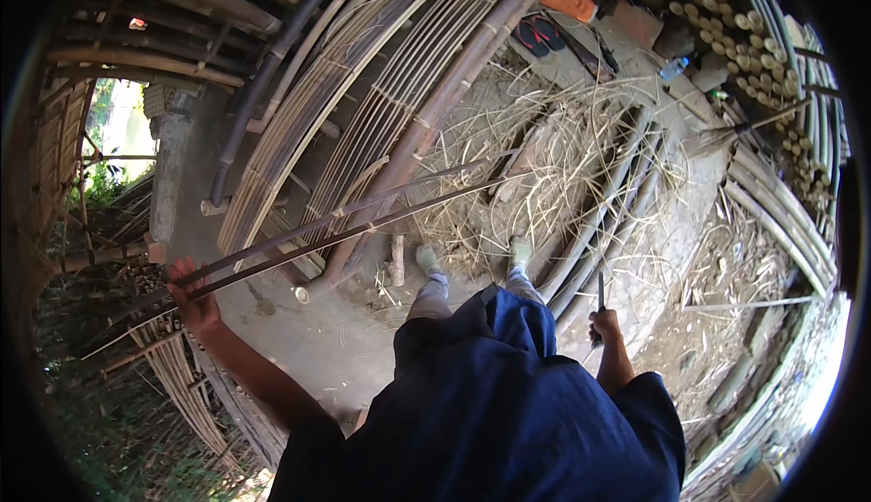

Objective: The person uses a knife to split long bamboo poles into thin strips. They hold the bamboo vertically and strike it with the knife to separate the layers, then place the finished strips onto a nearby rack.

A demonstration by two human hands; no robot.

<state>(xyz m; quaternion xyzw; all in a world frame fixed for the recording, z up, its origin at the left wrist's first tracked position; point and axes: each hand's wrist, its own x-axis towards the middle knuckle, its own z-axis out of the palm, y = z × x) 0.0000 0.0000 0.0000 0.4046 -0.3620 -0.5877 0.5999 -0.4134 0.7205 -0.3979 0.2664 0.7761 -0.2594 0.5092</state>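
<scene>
My left hand (195,302) is raised at the left, its fingers stretched out and apart. It touches two long, split bamboo strips (363,228) at their near left part; whether they rest on the palm cannot be made out. From there the strips slant up to the right, across a bamboo bench frame and over the shavings. On the right, beside my body, my right hand (605,325) is closed around the handle of a knife (601,292). Its narrow dark blade points away from me, apart from the strips.
Slatted bamboo panels (399,94) lie on the far left. Curly bamboo shavings (572,157) cover the ground ahead, with bamboo poles (594,216) to the right. Sandals (538,35), a plastic bottle (673,69) and a broom (712,141) are farther off. Stacked poles (753,44) stand far right.
</scene>
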